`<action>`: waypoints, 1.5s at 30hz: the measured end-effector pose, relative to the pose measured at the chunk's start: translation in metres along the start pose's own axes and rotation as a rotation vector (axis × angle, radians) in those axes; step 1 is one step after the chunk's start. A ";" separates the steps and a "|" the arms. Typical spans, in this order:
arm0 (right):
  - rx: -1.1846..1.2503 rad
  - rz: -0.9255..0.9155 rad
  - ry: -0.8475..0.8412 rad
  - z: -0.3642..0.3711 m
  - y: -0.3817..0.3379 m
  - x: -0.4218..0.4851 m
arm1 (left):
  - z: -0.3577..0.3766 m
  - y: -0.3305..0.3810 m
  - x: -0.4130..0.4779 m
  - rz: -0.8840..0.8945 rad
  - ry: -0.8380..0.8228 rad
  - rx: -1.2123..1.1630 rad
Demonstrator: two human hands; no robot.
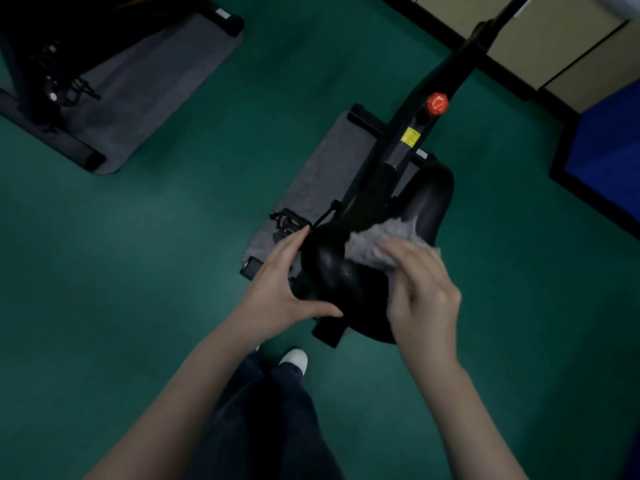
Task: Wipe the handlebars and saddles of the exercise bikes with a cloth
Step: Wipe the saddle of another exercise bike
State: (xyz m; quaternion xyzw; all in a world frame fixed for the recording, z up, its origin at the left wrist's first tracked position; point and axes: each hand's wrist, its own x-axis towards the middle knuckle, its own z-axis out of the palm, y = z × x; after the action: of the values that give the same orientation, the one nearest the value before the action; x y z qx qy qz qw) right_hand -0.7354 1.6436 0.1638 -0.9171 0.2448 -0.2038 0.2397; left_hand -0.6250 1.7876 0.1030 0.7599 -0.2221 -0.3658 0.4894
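Note:
A black exercise-bike saddle (332, 268) sits in the middle of the head view, its nose pointing away toward the black frame (415, 109). My left hand (287, 289) holds the saddle's left edge, fingers along the side and thumb under the rear. A grey fluffy cloth (377, 240) lies on the saddle's right half, and my right hand (422, 289) presses it down, fingers curled over it. The handlebars are out of view.
A red knob (437, 103) and a yellow label (410, 136) sit on the frame. A grey mat (322, 178) lies under the bike on the green floor (173, 254). A second bike on its mat (52, 84) stands far left. My legs and a white shoe (294, 358) are below.

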 end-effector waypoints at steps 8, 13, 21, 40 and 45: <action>0.019 -0.178 -0.474 0.028 -0.038 0.065 | 0.003 -0.006 0.000 0.025 0.033 -0.047; 0.138 -0.279 -0.439 0.000 -0.015 0.029 | -0.004 -0.010 0.001 0.008 0.007 -0.044; -0.083 0.000 -0.094 0.017 -0.007 0.052 | -0.007 -0.007 0.001 0.017 -0.015 -0.038; 0.024 -0.147 -0.342 0.019 -0.020 0.055 | -0.002 -0.013 0.005 0.074 0.008 -0.124; 0.051 -0.148 -0.459 0.030 -0.022 0.084 | 0.007 -0.016 -0.004 0.019 0.109 -0.167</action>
State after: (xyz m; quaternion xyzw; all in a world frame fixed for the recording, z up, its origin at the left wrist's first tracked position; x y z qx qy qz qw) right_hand -0.6465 1.6246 0.1731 -0.9485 0.1107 -0.0130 0.2964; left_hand -0.6332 1.7933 0.0876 0.7330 -0.1711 -0.3366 0.5658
